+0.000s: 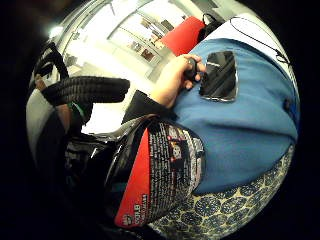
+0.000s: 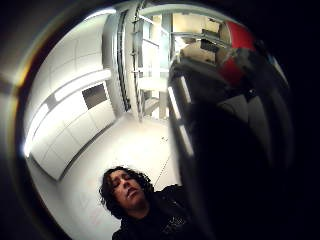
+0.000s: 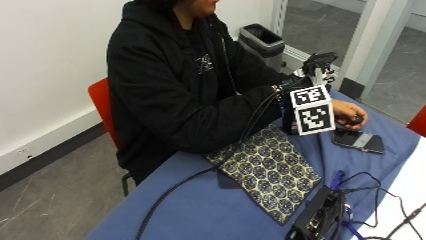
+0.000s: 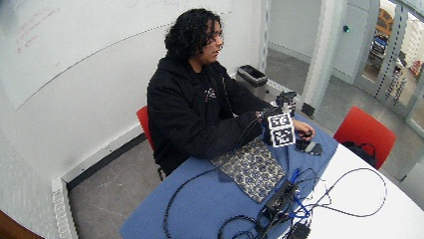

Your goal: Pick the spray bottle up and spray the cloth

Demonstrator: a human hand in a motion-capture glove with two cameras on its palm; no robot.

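The person sits at a bench (image 3: 200,210) draped in blue, with the patterned cloth (image 3: 269,170) lying flat on it in front of them. Of the two hands, the gloved right hand (image 3: 293,92) is raised above the far edge of the cloth and appears wrapped around the spray bottle (image 1: 157,175), whose black body with its red and printed label fills much of the little-finger-side palm view. The bottle's trigger head (image 3: 319,62) stands up above the hand in the outside view. The exact lie of the fingers on the trigger is hidden, so the grasp is judged from how close the bottle sits to the palm. The bare left hand (image 3: 346,115) rests on the bench beyond the bottle, holding a small dark object just beside a phone (image 3: 359,140). The bottle seems lifted already, so the step in hand is most likely aiming and spraying. To do it well, the nozzle should be turned down toward the middle of the cloth rather than its edge, keeping the mist off the phone and off the dark box with cables (image 3: 319,220) near the cloth's other end. A finger has to reach the trigger without letting the bottle slip.
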